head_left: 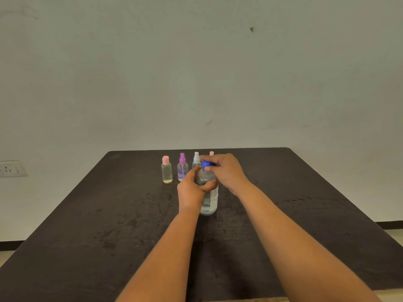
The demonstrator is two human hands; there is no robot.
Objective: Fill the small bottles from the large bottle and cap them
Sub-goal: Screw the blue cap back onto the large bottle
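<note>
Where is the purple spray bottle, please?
Head view: the purple spray bottle stands left of centre, between the left pink-capped bottle and the white sprayer.

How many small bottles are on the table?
4, in a row behind the large bottle: pink-capped bottle leftmost, purple sprayer next, white sprayer, then one mostly hidden, only its pink cap showing above the right hand. Others could be hidden there.

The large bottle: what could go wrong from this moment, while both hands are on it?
1. The left hand grips the large bottle high on its body. If it squeezes as the blue cap, pinched by the right hand, comes free, liquid may spill on the table.
2. The small bottles stand just behind the right hand; a wide twist could knock one over.
</note>
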